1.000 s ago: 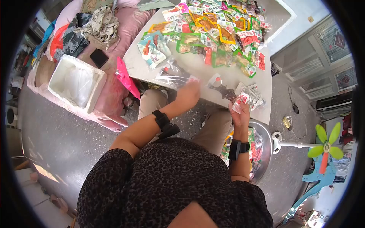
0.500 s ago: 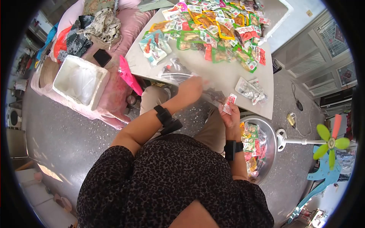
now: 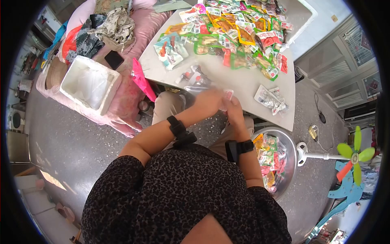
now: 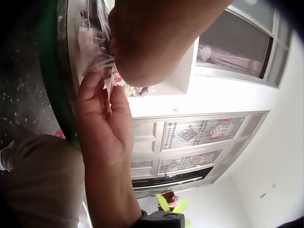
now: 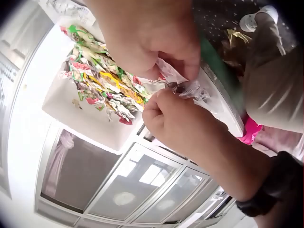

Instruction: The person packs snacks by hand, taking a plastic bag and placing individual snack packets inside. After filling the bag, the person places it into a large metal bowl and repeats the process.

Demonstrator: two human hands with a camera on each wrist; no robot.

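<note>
Both hands meet over the table's near edge at a clear snack packet [image 3: 228,95] with a red and white label. My right hand [image 3: 234,113] pinches the labelled end between thumb and fingers, as the left wrist view also shows. Blurred in the head view, my left hand [image 3: 208,102] has its fingers curled at the clear plastic; in the right wrist view they grip the crumpled film [image 5: 192,89]. Most of the packet is hidden between the hands. Just beyond the left hand lie clear packets with dark contents [image 3: 196,76] on the table [image 3: 248,87].
Several colourful snack packets [image 3: 239,36] are heaped at the table's back. Silvery packets [image 3: 271,99] lie at its right, blue-white ones [image 3: 170,51] at its left. A metal basin [image 3: 290,162] of packets stands right on the floor, near a fan [image 3: 354,157]. A foam box [image 3: 107,95] sits on the bed.
My right hand has moved left with the labelled packet, from over the table's right part to beside my left hand. The left hand has stayed near the table edge.
</note>
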